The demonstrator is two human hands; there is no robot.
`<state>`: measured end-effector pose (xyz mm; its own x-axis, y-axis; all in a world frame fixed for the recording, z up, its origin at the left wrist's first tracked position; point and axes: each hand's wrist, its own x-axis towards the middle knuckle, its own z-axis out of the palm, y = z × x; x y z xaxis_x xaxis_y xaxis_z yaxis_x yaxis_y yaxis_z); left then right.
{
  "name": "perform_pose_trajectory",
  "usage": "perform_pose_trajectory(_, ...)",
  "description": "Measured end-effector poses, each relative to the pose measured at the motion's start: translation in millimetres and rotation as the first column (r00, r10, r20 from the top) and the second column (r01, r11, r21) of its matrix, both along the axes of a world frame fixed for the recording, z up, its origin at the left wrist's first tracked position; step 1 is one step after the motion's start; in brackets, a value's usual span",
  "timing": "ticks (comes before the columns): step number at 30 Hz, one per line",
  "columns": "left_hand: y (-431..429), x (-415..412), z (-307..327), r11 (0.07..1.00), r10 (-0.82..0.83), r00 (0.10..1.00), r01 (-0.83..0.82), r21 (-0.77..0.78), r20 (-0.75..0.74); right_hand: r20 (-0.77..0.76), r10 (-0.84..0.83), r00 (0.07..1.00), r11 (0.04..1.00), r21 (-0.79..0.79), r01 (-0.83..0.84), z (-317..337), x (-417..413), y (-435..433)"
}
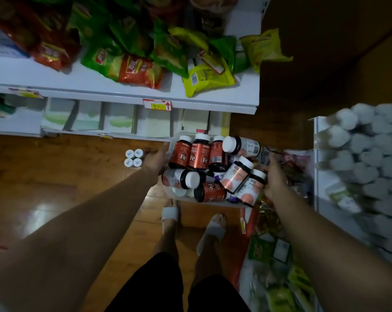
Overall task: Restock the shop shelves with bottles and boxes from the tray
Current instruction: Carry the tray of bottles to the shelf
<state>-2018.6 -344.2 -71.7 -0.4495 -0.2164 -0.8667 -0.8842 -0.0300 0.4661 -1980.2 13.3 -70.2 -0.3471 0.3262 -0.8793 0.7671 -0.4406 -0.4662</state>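
Shop floor (66, 176): left hand (156, 159), right hand (274, 176) grip tray (175, 139) of bottles (199, 154).

White shelf (21, 73) bears snack bags (132, 68); four capped bottles (133, 158) seemingly stand on floor (55, 176).

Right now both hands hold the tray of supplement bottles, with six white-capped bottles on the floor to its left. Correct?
Not six: the head view shows four white-capped bottles on the floor. The left hand and right hand do hold the tray of supplement bottles.
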Motion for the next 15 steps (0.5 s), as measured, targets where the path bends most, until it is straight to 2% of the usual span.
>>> perform_pose_trajectory(2, 7, 0, 12, 1.0, 0.003, 1.0, -0.003, -0.004, -0.023, 0.011, -0.007, 1.0, 1.0, 0.0, 0.007, -8, -2, 0)
perform_pose_trajectory(8, -8, 4, -13, 1.0, -0.015, 0.998, 0.017, 0.023, -0.057, 0.015, 0.0, 1.0, 0.995, 0.096, -0.001, -29, 1, 5)
perform_pose_trajectory(15, 11, 9, -2, 0.988, -0.115, 0.989, 0.123, 0.089, -0.095, 0.073, 0.014, 0.997, 0.977, 0.213, -0.029, -37, 21, 12)
